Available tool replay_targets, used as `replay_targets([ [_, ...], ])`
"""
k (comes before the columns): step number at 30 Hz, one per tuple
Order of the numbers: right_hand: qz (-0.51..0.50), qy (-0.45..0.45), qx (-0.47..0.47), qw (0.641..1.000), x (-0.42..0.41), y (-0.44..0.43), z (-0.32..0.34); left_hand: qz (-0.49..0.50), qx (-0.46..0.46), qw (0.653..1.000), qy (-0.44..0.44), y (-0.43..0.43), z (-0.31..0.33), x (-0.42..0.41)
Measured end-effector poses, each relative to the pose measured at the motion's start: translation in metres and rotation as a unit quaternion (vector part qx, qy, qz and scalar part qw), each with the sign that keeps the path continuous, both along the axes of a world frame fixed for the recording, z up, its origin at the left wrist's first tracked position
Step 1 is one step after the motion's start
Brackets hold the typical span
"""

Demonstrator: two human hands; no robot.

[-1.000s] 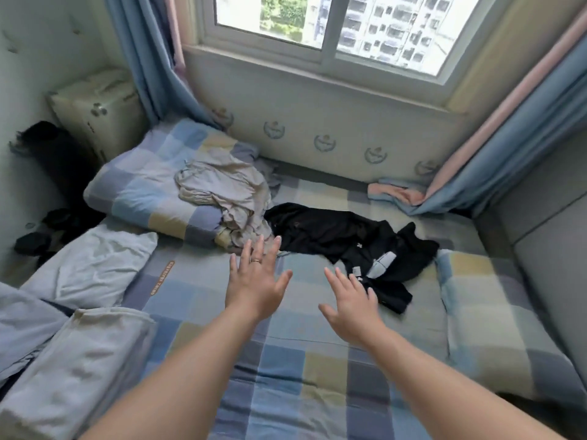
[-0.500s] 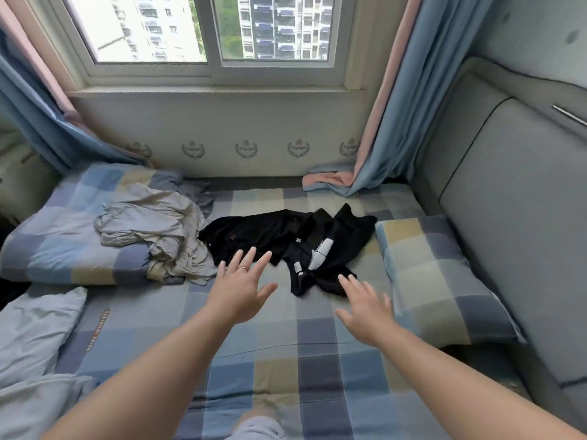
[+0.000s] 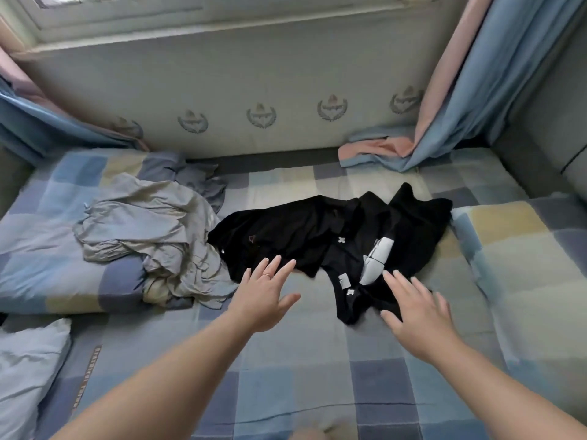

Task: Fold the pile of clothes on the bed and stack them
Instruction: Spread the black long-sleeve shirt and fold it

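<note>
A heap of black clothes (image 3: 305, 233) with white labels lies crumpled in the middle of the checked bed (image 3: 286, 376). To its left, grey-beige clothes (image 3: 149, 230) are piled partly on a checked pillow (image 3: 41, 249). My left hand (image 3: 265, 295) hovers with fingers spread at the near edge of the black heap, a ring on one finger. Over the heap's near right corner, my right hand (image 3: 413, 309) is also spread, holding nothing.
A second checked pillow (image 3: 508, 249) lies at the right beside a grey padded headboard (image 3: 546, 122). Blue and pink curtains (image 3: 460, 90) hang down onto the mattress at both back corners. White bedding (image 3: 25, 376) is bunched at the near left.
Both hands have reached forward to the black clothes. The view has swung right and tilted down, so the window has left the frame.
</note>
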State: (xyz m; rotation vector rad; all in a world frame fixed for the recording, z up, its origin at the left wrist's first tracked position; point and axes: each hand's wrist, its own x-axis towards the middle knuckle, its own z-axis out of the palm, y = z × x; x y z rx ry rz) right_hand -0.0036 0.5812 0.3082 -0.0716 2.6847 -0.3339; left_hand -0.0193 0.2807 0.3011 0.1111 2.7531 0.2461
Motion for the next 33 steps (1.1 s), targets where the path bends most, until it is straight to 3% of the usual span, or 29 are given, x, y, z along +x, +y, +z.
replay_targets([
  [7,0.035,-0.077,-0.012,0.996,-0.084,-0.087,-0.116,0.067,0.033,0.995,-0.072,-0.082,-0.131,-0.076],
  [16,0.104,-0.072,-0.01,0.992,-0.174,-0.165,-0.245,0.097,-0.025,0.994,-0.052,-0.151,-0.271,-0.159],
  [21,0.178,-0.021,0.019,0.984,-0.226,-0.212,-0.301,0.123,0.016,0.989,-0.083,-0.162,-0.33,-0.18],
  [25,0.172,-0.063,0.034,0.982,-0.249,-0.224,-0.349,0.143,0.01,0.988,-0.056,-0.158,-0.36,-0.184],
  [29,0.136,-0.003,0.015,0.991,-0.254,-0.229,-0.373,0.136,-0.003,0.991,-0.015,-0.157,-0.366,-0.189],
  [33,0.135,-0.027,-0.002,0.991,-0.261,-0.228,-0.371,0.165,0.056,0.983,-0.063,-0.16,-0.359,-0.196],
])
